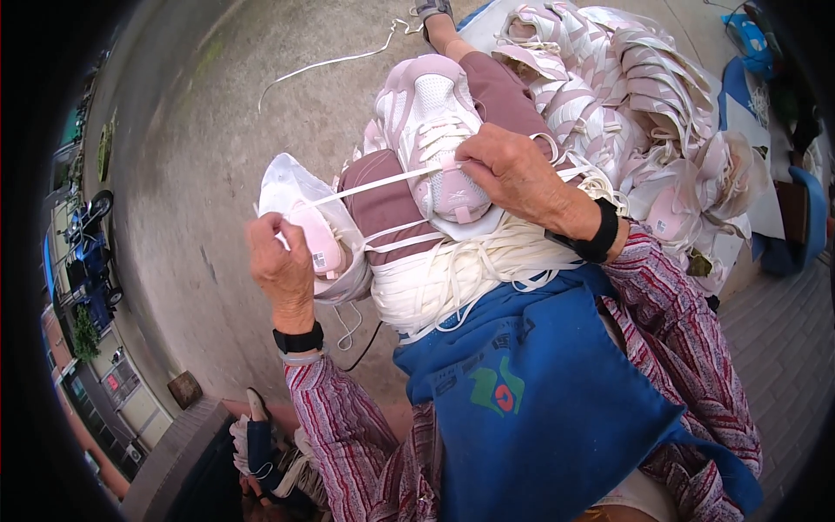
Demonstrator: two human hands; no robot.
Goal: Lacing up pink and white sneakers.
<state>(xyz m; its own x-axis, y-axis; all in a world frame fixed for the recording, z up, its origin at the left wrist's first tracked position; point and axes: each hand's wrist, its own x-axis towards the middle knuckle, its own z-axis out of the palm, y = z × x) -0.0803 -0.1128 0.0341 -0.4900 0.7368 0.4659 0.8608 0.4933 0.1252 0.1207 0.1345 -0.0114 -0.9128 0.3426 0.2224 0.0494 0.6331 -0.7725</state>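
Note:
A pink and white sneaker (pixel 432 130) rests on my thigh, toe pointing away. My right hand (pixel 509 170) presses on its tongue and pinches a flat white lace (pixel 374 184) at the eyelets. The lace runs taut to the left, where my left hand (pixel 277 261) grips its other end. Just beyond my left hand lies a second pink and white shoe (pixel 315 233). A bundle of white laces (pixel 452 274) lies across my lap, above a blue apron (pixel 539 400).
A heap of pink and white shoe uppers (pixel 626 96) fills the upper right. A loose white lace (pixel 330 63) lies on the concrete ground (pixel 191 174). A blue bag (pixel 750 39) sits at the far right, a low brick ledge (pixel 183 452) at the lower left.

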